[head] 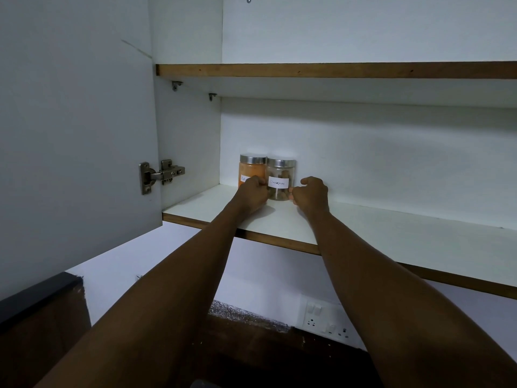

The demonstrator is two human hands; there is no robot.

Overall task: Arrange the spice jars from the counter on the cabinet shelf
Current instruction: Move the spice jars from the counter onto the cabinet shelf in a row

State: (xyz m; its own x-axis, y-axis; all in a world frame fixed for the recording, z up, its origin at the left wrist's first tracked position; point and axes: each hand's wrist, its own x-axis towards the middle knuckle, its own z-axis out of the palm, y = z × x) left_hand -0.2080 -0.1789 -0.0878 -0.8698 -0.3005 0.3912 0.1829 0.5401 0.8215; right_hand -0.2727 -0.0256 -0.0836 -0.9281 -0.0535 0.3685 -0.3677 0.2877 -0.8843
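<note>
Two glass spice jars with silver lids stand side by side at the back left of the lower cabinet shelf (363, 228). The left jar (251, 170) holds orange powder and its label is partly hidden. The right jar (279, 180) holds brown pieces and has a white handwritten label. My left hand (251, 193) touches the brown jar's left side, in front of the orange jar. My right hand (312, 193) touches its right side near the base. Both hands curl around this jar, which rests on the shelf.
The cabinet door (75, 121) stands open at the left with a metal hinge (161, 175). An upper shelf (335, 70) runs above. Below the cabinet are a white wall, a socket plate (324, 320) and a dark counter (265, 345).
</note>
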